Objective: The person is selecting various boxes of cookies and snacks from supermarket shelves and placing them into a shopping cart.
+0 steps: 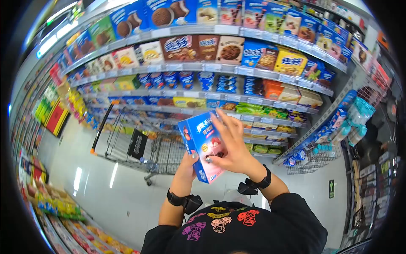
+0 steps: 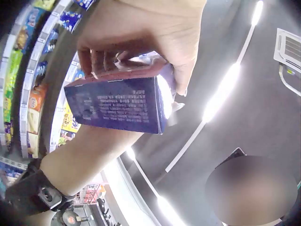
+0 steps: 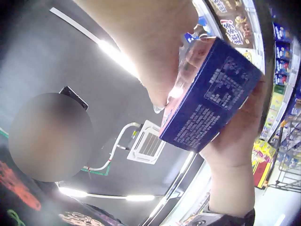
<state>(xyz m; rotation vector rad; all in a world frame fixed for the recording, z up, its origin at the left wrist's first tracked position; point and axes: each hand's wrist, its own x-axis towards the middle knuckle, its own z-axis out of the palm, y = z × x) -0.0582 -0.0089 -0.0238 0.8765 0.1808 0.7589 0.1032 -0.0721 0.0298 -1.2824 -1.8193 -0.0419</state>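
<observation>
The left hand [image 1: 184, 167] grips the blue-and-pink box [image 1: 202, 143] by its side before the shelves [image 1: 227, 29]; the right hand [image 1: 236, 150] spreads across its front. A loosened left grip could drop it.

Ceiling strip lights [image 2: 222, 94] glare in both wrist views; the head view curves into dark edges

Tiered shelves [image 1: 182, 67] packed with boxed and bagged snacks [image 1: 182, 47], price labels [image 1: 226, 29] along their edges, face me across a shop aisle. A wire shopping cart [image 1: 137, 144] stands on the pale, glossy floor [image 1: 93, 190], marked by a green arrow sign [image 1: 331, 189]. Overhead, bright strip lights [image 2: 223, 92] and a white vent unit [image 3: 149, 143] punctuate a dark grey ceiling [image 2: 263, 122].
</observation>
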